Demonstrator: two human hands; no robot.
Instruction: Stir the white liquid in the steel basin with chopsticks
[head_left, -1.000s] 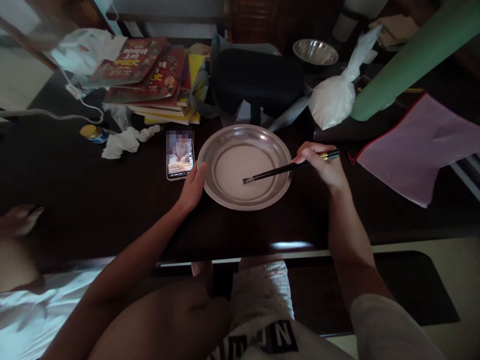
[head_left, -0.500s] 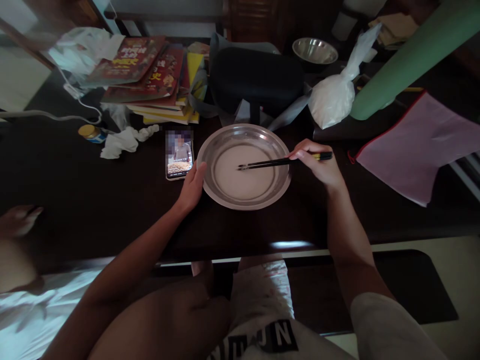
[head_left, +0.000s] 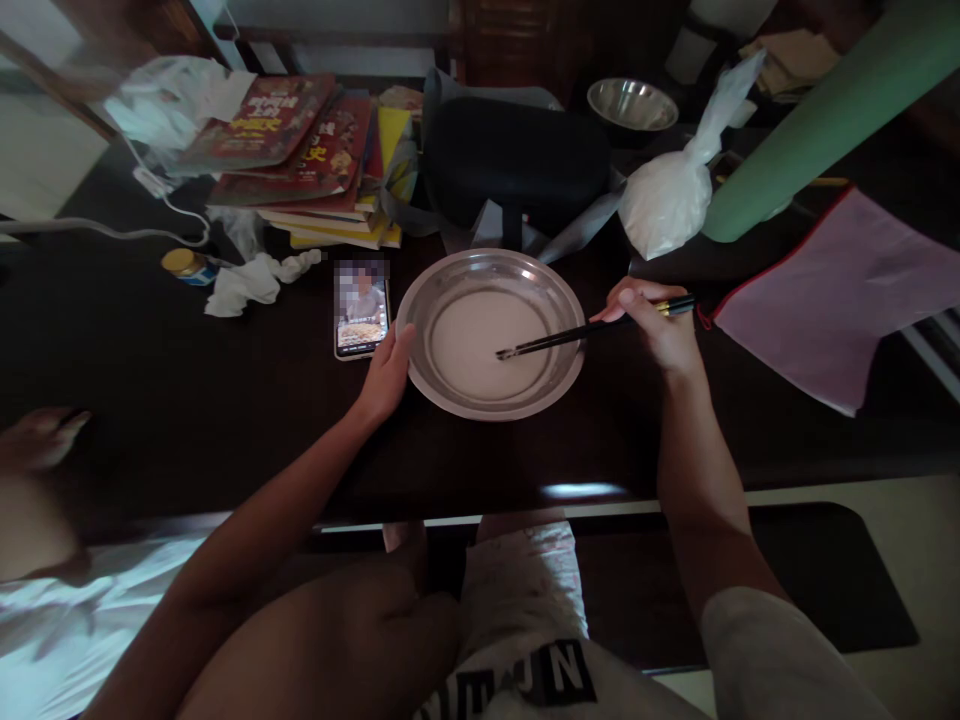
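Observation:
A wide steel bowl with pale whitish liquid sits on the dark table in front of me. My left hand rests against the bowl's left rim, thumb on the edge. My right hand grips a pair of dark chopsticks at the bowl's right side. Their tips dip into the liquid right of centre.
A phone with a lit screen lies just left of the bowl. Behind are stacked books, a black case, a white plastic bag, a small steel bowl, a green roll and a pink pouch. Crumpled tissue lies at left.
The chopstick tips swung from the bowl's middle up towards its centre-left, then back down to the right. My right hand shifted slightly right. The left hand stayed on the rim.

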